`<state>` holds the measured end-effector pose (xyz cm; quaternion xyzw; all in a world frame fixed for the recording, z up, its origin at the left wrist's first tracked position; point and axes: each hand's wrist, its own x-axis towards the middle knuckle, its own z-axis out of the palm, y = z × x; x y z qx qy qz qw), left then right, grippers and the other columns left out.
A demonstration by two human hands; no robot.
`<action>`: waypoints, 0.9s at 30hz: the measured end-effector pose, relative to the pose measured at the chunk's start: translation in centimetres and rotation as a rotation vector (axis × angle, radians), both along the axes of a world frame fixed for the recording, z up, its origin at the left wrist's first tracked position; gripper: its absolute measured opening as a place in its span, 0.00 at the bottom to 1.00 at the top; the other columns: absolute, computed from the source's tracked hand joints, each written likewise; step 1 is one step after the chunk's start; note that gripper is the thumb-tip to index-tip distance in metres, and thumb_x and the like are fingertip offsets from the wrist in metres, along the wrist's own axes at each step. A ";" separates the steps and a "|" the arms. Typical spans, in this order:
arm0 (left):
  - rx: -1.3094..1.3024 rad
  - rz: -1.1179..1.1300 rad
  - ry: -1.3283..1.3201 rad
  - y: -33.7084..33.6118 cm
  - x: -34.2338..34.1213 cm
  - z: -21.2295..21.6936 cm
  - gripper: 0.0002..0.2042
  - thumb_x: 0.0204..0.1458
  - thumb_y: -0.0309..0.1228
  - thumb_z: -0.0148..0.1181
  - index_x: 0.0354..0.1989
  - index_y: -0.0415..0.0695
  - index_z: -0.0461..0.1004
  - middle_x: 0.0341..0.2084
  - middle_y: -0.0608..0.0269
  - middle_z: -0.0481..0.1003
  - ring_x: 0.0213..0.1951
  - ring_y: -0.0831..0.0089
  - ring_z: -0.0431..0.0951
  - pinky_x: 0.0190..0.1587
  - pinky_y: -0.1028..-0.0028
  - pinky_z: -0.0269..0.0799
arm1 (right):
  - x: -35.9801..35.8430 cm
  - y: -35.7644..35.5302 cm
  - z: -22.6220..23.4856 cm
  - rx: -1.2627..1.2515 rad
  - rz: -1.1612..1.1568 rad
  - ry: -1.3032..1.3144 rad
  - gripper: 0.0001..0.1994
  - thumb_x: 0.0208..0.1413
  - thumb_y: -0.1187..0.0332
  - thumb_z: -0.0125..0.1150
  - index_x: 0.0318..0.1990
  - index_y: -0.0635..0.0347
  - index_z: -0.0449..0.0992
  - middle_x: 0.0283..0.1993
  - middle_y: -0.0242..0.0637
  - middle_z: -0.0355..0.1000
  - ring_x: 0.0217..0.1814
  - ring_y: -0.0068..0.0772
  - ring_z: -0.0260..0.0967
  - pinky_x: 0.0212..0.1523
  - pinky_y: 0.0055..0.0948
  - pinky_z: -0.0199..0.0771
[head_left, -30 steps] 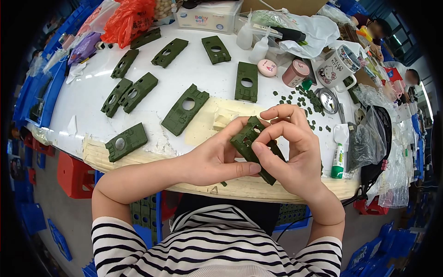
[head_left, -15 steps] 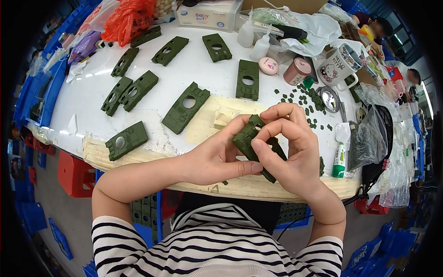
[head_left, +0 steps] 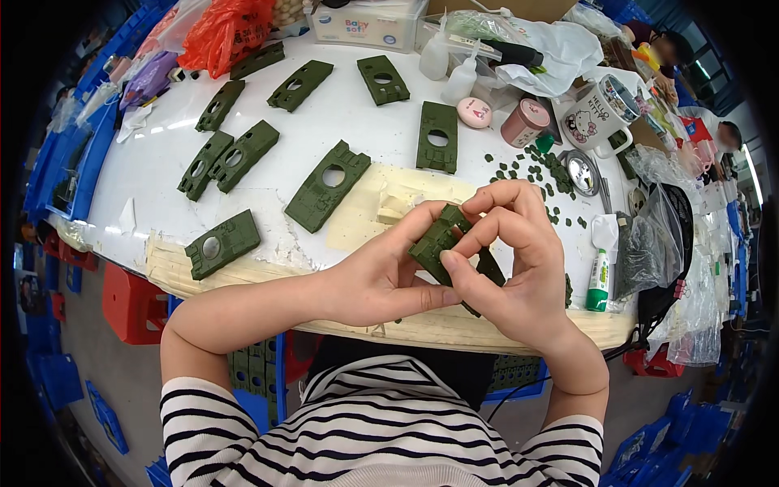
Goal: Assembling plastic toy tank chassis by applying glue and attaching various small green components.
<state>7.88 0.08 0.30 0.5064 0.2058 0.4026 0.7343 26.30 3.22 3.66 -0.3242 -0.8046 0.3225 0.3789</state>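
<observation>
My left hand (head_left: pixel 381 284) is closed around a dark green plastic model tank hull (head_left: pixel 438 239), holding it tilted above the table's near edge. Thumb and forefinger of my right hand (head_left: pixel 515 268) are pinched together against the hull's face; anything between their tips is too small or hidden to make out. Part of the hull disappears behind the right fingers. Beyond my hands lies another green hull (head_left: pixel 312 199) with a round hole, and several similar ones are spread over the left and back. Small loose green parts (head_left: pixel 556 174) lie scattered to the right of my hands.
Beige paper (head_left: pixel 345 235) lies under a pale block. At right are a green-and-white tube (head_left: pixel 599 280), a white mug (head_left: pixel 596 118), a pink tin (head_left: pixel 525 122) and plastic bags. White squeeze bottles (head_left: pixel 461 81) stand at the back; a red bag (head_left: pixel 231 36) sits back left.
My right thumb and fingertips have shifted slightly on the hull, which has turned a little in my hands. The other things lie as before; the whole view has moved slightly.
</observation>
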 end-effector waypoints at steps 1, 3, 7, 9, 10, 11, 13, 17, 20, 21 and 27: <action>0.009 -0.004 -0.003 0.0 0.0 0.0 0.29 0.56 0.18 0.53 0.63 0.43 0.47 0.49 0.63 0.62 0.54 0.76 0.66 0.50 0.76 0.72 | -0.2 -0.1 0.0 -0.008 -0.008 0.025 0.06 0.38 0.75 0.66 0.23 0.60 0.73 0.40 0.37 0.65 0.44 0.33 0.61 0.44 0.29 0.62; 0.022 -0.012 -0.013 -0.1 0.0 -0.1 0.30 0.56 0.18 0.53 0.64 0.43 0.46 0.49 0.62 0.62 0.54 0.76 0.66 0.50 0.76 0.72 | -0.3 -0.1 -0.1 -0.002 -0.019 0.040 0.06 0.36 0.75 0.67 0.22 0.59 0.73 0.38 0.37 0.66 0.42 0.34 0.61 0.42 0.30 0.61; 0.012 -0.052 -0.011 -0.1 -0.3 -0.4 0.31 0.56 0.18 0.53 0.66 0.44 0.45 0.50 0.62 0.62 0.55 0.75 0.65 0.51 0.75 0.71 | -0.2 -0.3 0.0 0.052 -0.030 0.007 0.07 0.36 0.75 0.67 0.21 0.58 0.72 0.37 0.37 0.66 0.42 0.34 0.61 0.42 0.30 0.61; 0.012 -0.084 -0.012 0.1 -0.3 -0.4 0.32 0.56 0.18 0.54 0.67 0.43 0.45 0.51 0.61 0.62 0.55 0.74 0.65 0.53 0.72 0.70 | -0.1 -0.2 0.1 0.074 -0.020 0.017 0.07 0.37 0.75 0.67 0.22 0.58 0.72 0.36 0.38 0.66 0.41 0.34 0.61 0.42 0.30 0.61; 0.019 -0.098 -0.022 0.2 -0.3 -0.5 0.33 0.56 0.19 0.54 0.67 0.43 0.44 0.52 0.61 0.61 0.55 0.74 0.65 0.53 0.71 0.69 | 0.1 -0.1 0.2 0.081 -0.007 0.034 0.07 0.37 0.75 0.66 0.22 0.58 0.71 0.36 0.38 0.66 0.41 0.34 0.61 0.42 0.29 0.61; 0.029 -0.111 -0.032 0.3 -0.3 -0.5 0.33 0.56 0.20 0.55 0.67 0.43 0.44 0.53 0.60 0.61 0.55 0.73 0.65 0.54 0.70 0.68 | 0.2 0.1 0.3 0.091 0.008 0.052 0.07 0.38 0.75 0.66 0.23 0.58 0.71 0.36 0.38 0.66 0.40 0.34 0.61 0.42 0.29 0.61; -0.092 -0.170 0.007 0.6 -1.0 -0.1 0.38 0.54 0.20 0.57 0.69 0.45 0.41 0.55 0.58 0.62 0.56 0.70 0.66 0.56 0.67 0.66 | 0.8 0.5 0.3 0.076 0.036 0.103 0.08 0.39 0.75 0.65 0.26 0.59 0.70 0.36 0.38 0.66 0.40 0.33 0.62 0.42 0.28 0.62; -0.160 -0.284 -0.052 1.2 -1.6 -0.2 0.39 0.53 0.25 0.60 0.70 0.43 0.41 0.57 0.57 0.62 0.56 0.68 0.66 0.58 0.65 0.62 | 1.7 1.1 0.8 0.018 0.094 0.160 0.10 0.42 0.76 0.63 0.32 0.61 0.69 0.35 0.38 0.67 0.39 0.32 0.63 0.42 0.27 0.62; -0.086 -0.400 -0.001 1.7 -2.2 -0.4 0.31 0.59 0.40 0.54 0.67 0.45 0.50 0.51 0.56 0.68 0.54 0.70 0.68 0.52 0.70 0.66 | 2.2 1.7 1.6 0.019 0.220 0.107 0.19 0.41 0.74 0.63 0.44 0.65 0.70 0.44 0.42 0.68 0.47 0.37 0.64 0.50 0.32 0.62; -0.099 -0.444 0.002 1.8 -2.3 -0.4 0.30 0.59 0.42 0.53 0.66 0.45 0.51 0.50 0.57 0.69 0.54 0.71 0.68 0.52 0.70 0.66 | 2.5 1.8 1.7 0.015 0.258 0.089 0.24 0.40 0.73 0.64 0.48 0.66 0.69 0.48 0.43 0.68 0.50 0.40 0.63 0.53 0.34 0.60; -0.090 -0.420 0.046 1.5 -2.3 -0.5 0.26 0.60 0.46 0.49 0.58 0.38 0.60 0.47 0.60 0.70 0.52 0.72 0.69 0.52 0.72 0.65 | 2.5 2.1 2.5 0.096 0.388 -0.043 0.30 0.36 0.70 0.70 0.53 0.64 0.70 0.51 0.42 0.69 0.52 0.43 0.63 0.55 0.38 0.61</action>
